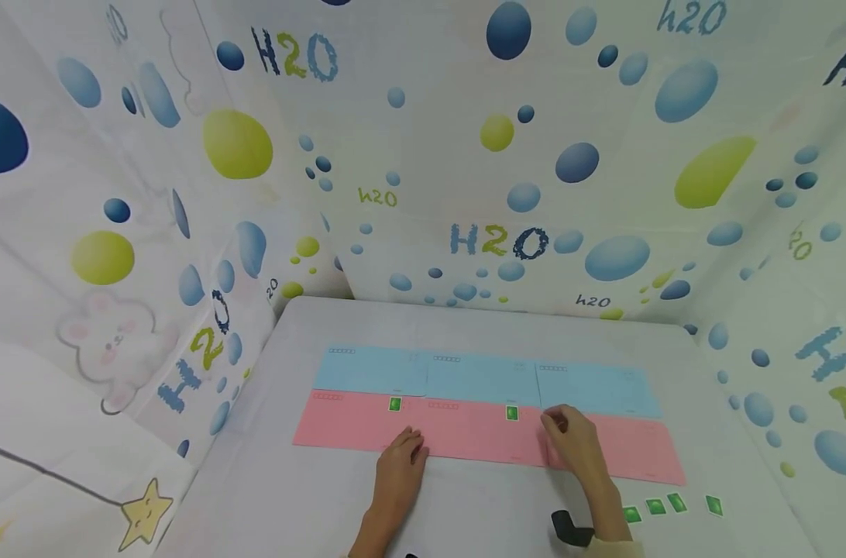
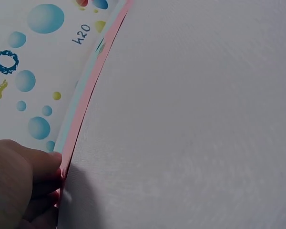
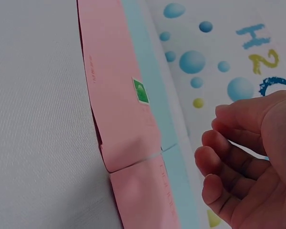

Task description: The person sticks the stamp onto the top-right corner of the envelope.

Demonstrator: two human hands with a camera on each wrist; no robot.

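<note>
Worktop, head view: a white worktop (image 1: 256,480) bears a row of blue envelopes (image 1: 370,372), with a row of pink envelopes (image 1: 479,438) along their near side; a bubble-printed curtain (image 1: 430,163) hangs around it.
Green stamps, head view: two green stamps (image 1: 395,404) lie near the upper right corners of the left and middle pink envelopes; four loose stamps (image 1: 656,507) lie on the worktop, right of the right forearm.
Hands, head view: the left hand (image 1: 398,469) rests at the pink row's near edge; the right hand (image 1: 578,443) is over the left end of the right-hand pink envelope.
Pink edge, left wrist view: bent fingers meet it; cannot tell whether this grip pinches or only touches.
Curved fingers, right wrist view: grip narrow and loose, nothing visible in it, beside the envelopes' seam.
</note>
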